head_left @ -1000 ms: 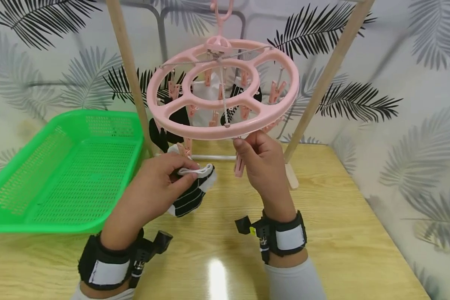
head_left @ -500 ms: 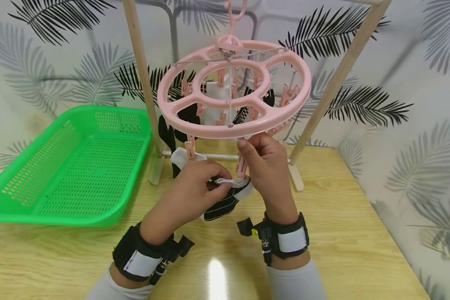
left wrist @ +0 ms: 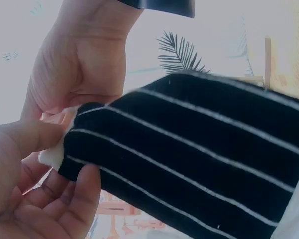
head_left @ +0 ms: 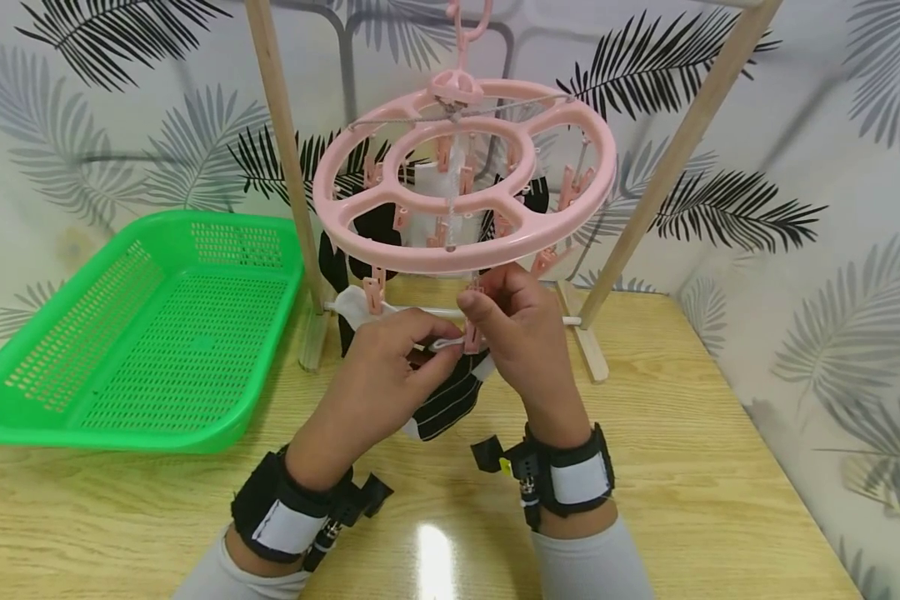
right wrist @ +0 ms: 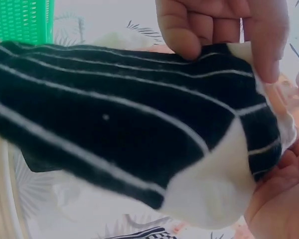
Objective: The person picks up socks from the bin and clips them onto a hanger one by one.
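Observation:
A black sock with thin white stripes and a white heel [head_left: 450, 402] hangs below the front rim of a round pink clip hanger [head_left: 390, 257]. My left hand [head_left: 382, 371] pinches its white cuff between thumb and fingers. My right hand [head_left: 528, 333] grips a pink clothespin [head_left: 473, 332] hanging from the rim. The lower end of the clothespin is at the cuff, right beside the left fingertips. In the left wrist view the striped sock [left wrist: 184, 149] stretches away from both hands. The right wrist view shows its white heel [right wrist: 209, 184] near the right hand [right wrist: 284, 194].
On the left of the table stands a green plastic basket [head_left: 120, 443]. Wooden posts [head_left: 285, 150] flank the hanger. Other socks hang from its clips, including a white one [head_left: 354, 307] at front left and a black one [head_left: 378, 232] behind.
My left hand has carried the sock rightward to the clothespin in my right hand. The clothespin's lower end now overlaps the cuff. The hanger has tilted and shifted slightly.

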Available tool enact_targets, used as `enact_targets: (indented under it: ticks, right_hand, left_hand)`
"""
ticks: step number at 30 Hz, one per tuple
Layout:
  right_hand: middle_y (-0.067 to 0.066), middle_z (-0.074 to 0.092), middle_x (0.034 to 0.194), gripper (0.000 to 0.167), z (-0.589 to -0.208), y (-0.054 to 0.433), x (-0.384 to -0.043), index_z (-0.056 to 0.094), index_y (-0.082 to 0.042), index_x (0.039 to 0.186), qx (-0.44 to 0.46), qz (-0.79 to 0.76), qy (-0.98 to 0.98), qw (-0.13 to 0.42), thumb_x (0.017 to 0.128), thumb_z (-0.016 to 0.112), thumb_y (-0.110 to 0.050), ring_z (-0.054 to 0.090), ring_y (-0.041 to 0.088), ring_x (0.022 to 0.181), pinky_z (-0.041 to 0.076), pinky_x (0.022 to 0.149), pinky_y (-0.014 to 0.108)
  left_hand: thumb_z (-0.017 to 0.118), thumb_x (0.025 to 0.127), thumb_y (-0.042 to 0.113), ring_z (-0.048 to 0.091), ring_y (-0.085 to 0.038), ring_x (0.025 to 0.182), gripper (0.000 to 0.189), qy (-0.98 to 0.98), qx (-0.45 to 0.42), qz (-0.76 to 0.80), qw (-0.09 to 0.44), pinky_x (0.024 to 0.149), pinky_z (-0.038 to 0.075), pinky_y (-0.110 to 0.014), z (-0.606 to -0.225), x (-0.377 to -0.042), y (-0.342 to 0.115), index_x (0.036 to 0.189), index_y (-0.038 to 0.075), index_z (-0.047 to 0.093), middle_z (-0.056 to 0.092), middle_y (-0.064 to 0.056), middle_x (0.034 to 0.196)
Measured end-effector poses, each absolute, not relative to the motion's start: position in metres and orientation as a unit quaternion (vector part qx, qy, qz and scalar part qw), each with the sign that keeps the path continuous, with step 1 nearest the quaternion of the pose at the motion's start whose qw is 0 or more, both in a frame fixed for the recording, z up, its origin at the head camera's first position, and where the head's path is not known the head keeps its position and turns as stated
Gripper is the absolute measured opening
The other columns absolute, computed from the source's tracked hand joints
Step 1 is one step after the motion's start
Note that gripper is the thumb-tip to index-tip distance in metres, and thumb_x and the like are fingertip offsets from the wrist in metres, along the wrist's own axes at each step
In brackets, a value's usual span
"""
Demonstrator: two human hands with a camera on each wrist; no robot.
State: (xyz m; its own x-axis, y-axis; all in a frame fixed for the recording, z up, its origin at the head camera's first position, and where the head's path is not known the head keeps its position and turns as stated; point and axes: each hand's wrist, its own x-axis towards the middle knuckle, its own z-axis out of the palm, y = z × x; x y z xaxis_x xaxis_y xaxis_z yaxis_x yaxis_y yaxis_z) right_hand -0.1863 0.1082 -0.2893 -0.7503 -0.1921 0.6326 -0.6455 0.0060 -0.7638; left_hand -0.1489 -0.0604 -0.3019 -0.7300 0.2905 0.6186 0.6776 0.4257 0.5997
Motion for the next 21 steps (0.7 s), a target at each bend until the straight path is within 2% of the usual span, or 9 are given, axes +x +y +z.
enact_targets:
  ticks: [3, 6, 10, 13, 16, 18, 21]
  right_hand:
    - [0.01, 0.056, 0.066, 0.059, -0.289, 0.108, -0.187, 0.058, -0.003, 0.089, 0.294, 0.628, -0.701, 0.166, 0.084, 0.067, -0.061, 0.056, 0.022, 0.054, 0.045, 0.047, 0.03]
    - [0.01, 0.057, 0.068, 0.058, -0.29, 0.107, -0.189, 0.059, -0.003, 0.091, 0.285, 0.626, -0.709, 0.158, 0.085, 0.067, -0.06, 0.056, 0.023, 0.058, 0.046, 0.05, 0.031]
    - [0.011, 0.057, 0.072, 0.039, -0.291, 0.107, -0.191, 0.06, -0.002, 0.096, 0.283, 0.629, -0.708, 0.149, 0.094, 0.068, -0.04, 0.057, 0.024, 0.063, 0.049, 0.055, 0.032]
    - [0.011, 0.06, 0.079, 0.022, -0.291, 0.108, -0.191, 0.062, -0.002, 0.102, 0.261, 0.619, -0.724, 0.155, 0.096, 0.067, -0.023, 0.059, 0.023, 0.07, 0.052, 0.061, 0.033]
    - [0.01, 0.065, 0.094, 0.026, -0.29, 0.109, -0.191, 0.064, -0.004, 0.111, 0.211, 0.583, -0.764, 0.178, 0.096, 0.068, -0.024, 0.061, 0.021, 0.09, 0.051, 0.08, 0.038]
    - [0.009, 0.064, 0.107, 0.033, -0.29, 0.11, -0.191, 0.063, -0.005, 0.115, 0.175, 0.559, -0.785, 0.202, 0.095, 0.068, -0.03, 0.058, 0.021, 0.104, 0.046, 0.093, 0.044]
    - [0.008, 0.062, 0.116, 0.035, -0.29, 0.112, -0.189, 0.063, -0.005, 0.116, 0.143, 0.536, -0.796, 0.241, 0.094, 0.067, -0.032, 0.054, 0.023, 0.112, 0.038, 0.102, 0.049]
  left_hand:
    - [0.07, 0.092, 0.007, 0.066, -0.013, 0.088, 0.011, -0.818, -0.289, -0.443, 0.226, 0.071, 0.056, -0.026, -0.302, -0.15, -0.063, 0.102, 0.004, 0.073, 0.071, -0.004, 0.097]
    - [0.071, 0.091, 0.008, 0.065, -0.014, 0.088, 0.009, -0.82, -0.278, -0.44, 0.236, 0.07, 0.056, -0.028, -0.302, -0.152, -0.066, 0.1, 0.005, 0.073, 0.07, -0.003, 0.095]
    - [0.073, 0.09, 0.009, 0.065, -0.015, 0.087, 0.007, -0.824, -0.259, -0.435, 0.254, 0.071, 0.056, -0.031, -0.302, -0.153, -0.071, 0.096, 0.006, 0.073, 0.07, -0.003, 0.094]
    - [0.074, 0.089, 0.009, 0.065, -0.018, 0.089, 0.008, -0.824, -0.25, -0.431, 0.269, 0.07, 0.056, -0.033, -0.301, -0.154, -0.075, 0.095, 0.005, 0.073, 0.07, -0.005, 0.096]
    - [0.074, 0.089, 0.009, 0.066, -0.02, 0.093, 0.008, -0.827, -0.245, -0.417, 0.287, 0.071, 0.055, -0.035, -0.301, -0.155, -0.077, 0.094, 0.003, 0.072, 0.07, -0.006, 0.096]
    - [0.074, 0.089, 0.01, 0.066, -0.021, 0.094, 0.009, -0.834, -0.233, -0.405, 0.293, 0.072, 0.055, -0.036, -0.302, -0.155, -0.078, 0.094, 0.003, 0.073, 0.07, -0.007, 0.097]
    - [0.074, 0.089, 0.01, 0.064, -0.022, 0.088, 0.011, -0.844, -0.216, -0.395, 0.293, 0.071, 0.053, -0.036, -0.304, -0.153, -0.08, 0.095, 0.001, 0.074, 0.069, -0.009, 0.099]
